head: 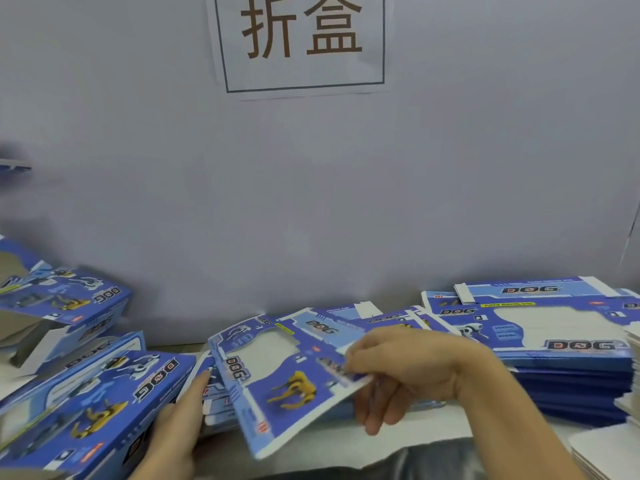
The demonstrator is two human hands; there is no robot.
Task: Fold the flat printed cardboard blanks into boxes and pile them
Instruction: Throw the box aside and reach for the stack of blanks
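Note:
A flat blue cardboard blank [277, 379] printed with "DOG" and a yellow robot dog tilts above the table at the centre. My right hand [398, 372] pinches its right edge between thumb and fingers. My left hand [180, 424] lies below-left with its index finger stretched onto the small pile of blanks [216, 403] under the lifted one. A tall stack of flat blanks [540, 344] sits at the right. Folded boxes [93, 396] are piled at the left, with another folded box [65, 303] behind them.
A grey wall [311, 202] with a paper sign [301, 43] rises right behind the table. White card sheets [609, 448] lie at the lower right corner. A dark garment [415, 462] shows at the bottom edge.

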